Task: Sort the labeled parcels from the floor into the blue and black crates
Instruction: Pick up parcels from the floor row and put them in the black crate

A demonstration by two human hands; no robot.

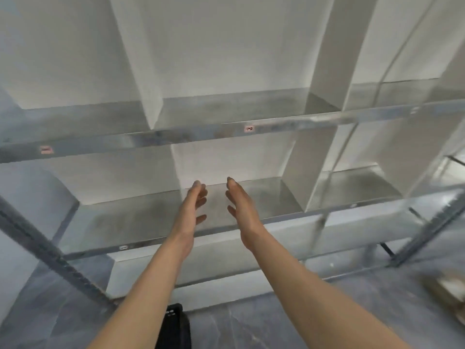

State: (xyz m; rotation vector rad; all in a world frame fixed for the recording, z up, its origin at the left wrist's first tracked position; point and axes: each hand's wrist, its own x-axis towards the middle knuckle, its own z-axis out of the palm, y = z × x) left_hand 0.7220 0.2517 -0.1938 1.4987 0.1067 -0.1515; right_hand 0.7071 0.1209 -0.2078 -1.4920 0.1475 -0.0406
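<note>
Left hand [191, 210] and right hand [242, 212], palms facing, fingers nearly straight and empty, reach over the shelf's [125, 222] front edge, seemingly spaced for carrying; a blurred probable parcel [450, 285] lies on the floor [251, 323] far right, with no crates in view.

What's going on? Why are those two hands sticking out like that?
A person reaches both arms toward a metal shelf rack. The left hand and the right hand are open, palms facing each other, holding nothing. A blurry brown thing, perhaps a parcel, lies on the floor at the right. No blue or black crate is in view.
</note>
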